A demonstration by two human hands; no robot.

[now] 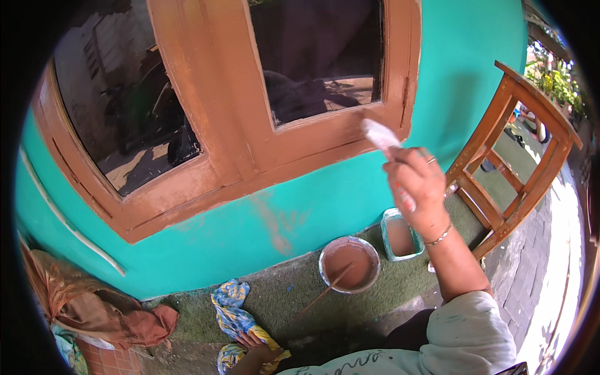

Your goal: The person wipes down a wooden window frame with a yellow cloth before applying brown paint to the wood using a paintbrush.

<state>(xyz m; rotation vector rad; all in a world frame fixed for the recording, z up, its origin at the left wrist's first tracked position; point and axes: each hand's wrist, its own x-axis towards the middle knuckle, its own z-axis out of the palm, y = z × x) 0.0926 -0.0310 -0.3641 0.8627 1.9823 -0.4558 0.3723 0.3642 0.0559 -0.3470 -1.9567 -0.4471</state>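
Note:
My right hand (417,184) is closed around the handle of a paintbrush (380,134), whose pale body is smeared by motion. Its bristle end is at the lower rail of the brown window frame (325,128), near the right corner. Low in the view, my left hand (253,340) lies with fingers extended on a blue, yellow and white patterned cloth (230,306), holding nothing I can make out. Below the window stands a round bucket (322,275) of brown paint with a thin stick (328,287) leaning in it. Beside it is a rectangular container (386,240) holding murky brown liquid.
A turquoise wall (337,181) with brown smudges surrounds the window. At right stands a wooden chair-like frame (500,215). Brown cloth (106,300) is heaped at lower left, under a pale pipe (65,219). A green, turf-like surface (281,281) runs along the wall.

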